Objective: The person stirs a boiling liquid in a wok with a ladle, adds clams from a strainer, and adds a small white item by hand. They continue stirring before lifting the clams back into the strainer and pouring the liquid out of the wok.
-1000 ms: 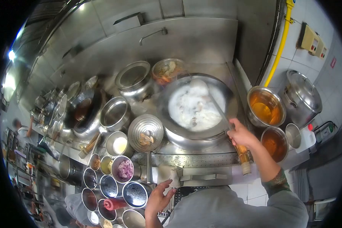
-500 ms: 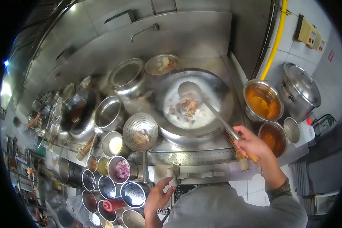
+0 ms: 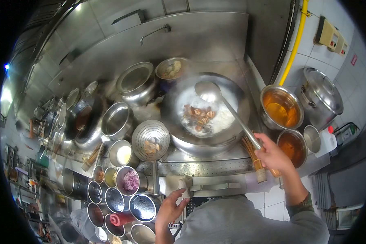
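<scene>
Gripping hand: right hand (image 3: pixel 271 153), clamped round the handle of the ladle (image 3: pixel 236 116), at 4 o'clock of the wok (image 3: pixel 171 116); 12 is straight ahead.
Other hand: left hand (image 3: pixel 171 208) at 7 o'clock, fingers apart, near the cloth (image 3: pixel 175 183); contact cannot be told.
Ladle bowl: 12 o'clock, far side of the wok; touching the liquid (image 3: pixel 228 99) or just above, cannot tell.
Wok contents: pale liquid, hazed; foam (image 3: pixel 225 120) toward 4; brown pieces (image 3: pixel 199 116), shellfish by the look, bunched near the middle.
Good ladle work: slow, shallow strokes round the pieces, I judge; handle clear of the brush (image 3: pixel 257 159) beside the right hand; mind steam and splashes.
Skimmer (image 3: pixel 144 132): 8 o'clock, a few similar pieces in it.
Amber pot (image 3: pixel 284 90): 3 o'clock, orange liquid (image 3: pixel 279 114).
Lower pot (image 3: pixel 293 134): 4 o'clock, reddish-brown contents.
Lidded pot (image 3: pixel 321 91): 3 o'clock, farther out; contents hidden.
Food bowl (image 3: pixel 160 66): 11 o'clock, mixed food, too hazy to name.
Cups at 8 o'clock: milky stuff in the white cup (image 3: pixel 134 156); chopped purple onion (image 3: pixel 130 181) in the cup nearer the body.
</scene>
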Tool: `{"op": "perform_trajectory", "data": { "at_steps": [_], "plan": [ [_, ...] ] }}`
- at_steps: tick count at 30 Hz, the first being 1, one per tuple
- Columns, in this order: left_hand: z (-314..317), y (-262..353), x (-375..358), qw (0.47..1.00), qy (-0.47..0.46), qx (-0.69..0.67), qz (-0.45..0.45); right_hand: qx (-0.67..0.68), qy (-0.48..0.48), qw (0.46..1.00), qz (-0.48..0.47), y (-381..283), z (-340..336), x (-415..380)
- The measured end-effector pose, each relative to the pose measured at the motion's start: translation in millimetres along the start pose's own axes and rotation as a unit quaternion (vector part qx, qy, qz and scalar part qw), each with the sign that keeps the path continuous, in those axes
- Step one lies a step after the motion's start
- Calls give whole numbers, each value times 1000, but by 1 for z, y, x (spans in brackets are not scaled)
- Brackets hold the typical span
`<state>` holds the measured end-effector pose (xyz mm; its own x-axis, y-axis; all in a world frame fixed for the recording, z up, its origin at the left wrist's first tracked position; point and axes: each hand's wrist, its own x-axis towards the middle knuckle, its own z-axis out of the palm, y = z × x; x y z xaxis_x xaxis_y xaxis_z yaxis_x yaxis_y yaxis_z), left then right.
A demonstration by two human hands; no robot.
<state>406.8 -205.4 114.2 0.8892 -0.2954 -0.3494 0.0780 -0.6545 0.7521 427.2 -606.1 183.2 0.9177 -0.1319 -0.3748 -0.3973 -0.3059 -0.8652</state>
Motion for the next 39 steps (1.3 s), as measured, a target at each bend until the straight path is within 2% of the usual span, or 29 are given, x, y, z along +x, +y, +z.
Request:
{"op": "perform_trajectory", "data": {
  "at_steps": [6, 9, 14, 17, 21, 25, 30, 33, 37, 39],
  "plan": [
    [2, -3, 2, 1000, -2, 11, 18, 21, -56, 998, -10, -6, 14, 27],
    [5, -11, 0, 997, 38, 3, 66, 35, -86, 996, -3, -4, 24, 39],
    [0, -16, -10, 998, 43, 15, 37, 117, -123, 984, 46, -9, 15, 38],
    [0, -20, -13, 998, 44, 16, 33, 238, -151, 957, 62, -1, 2, 39],
    [-2, -18, -12, 999, 40, 11, 33, 358, -137, 919, 90, 2, 2, 34],
    [-7, -9, -9, 999, 29, -9, 29, 351, -145, 922, 72, -6, 11, 26],
    [-11, -8, -5, 999, 25, -14, 30, 280, -161, 946, 39, -39, 30, 6],
    [-12, -9, -3, 999, 19, -21, 39, 244, -212, 946, -6, -43, 42, 13],
    [-16, -12, -7, 999, 29, -17, 35, 95, -120, 988, -32, -49, 70, 12],
    [-17, -21, -11, 998, 46, -27, 43, 60, -95, 993, -24, -48, 62, 11]
  ]
}}
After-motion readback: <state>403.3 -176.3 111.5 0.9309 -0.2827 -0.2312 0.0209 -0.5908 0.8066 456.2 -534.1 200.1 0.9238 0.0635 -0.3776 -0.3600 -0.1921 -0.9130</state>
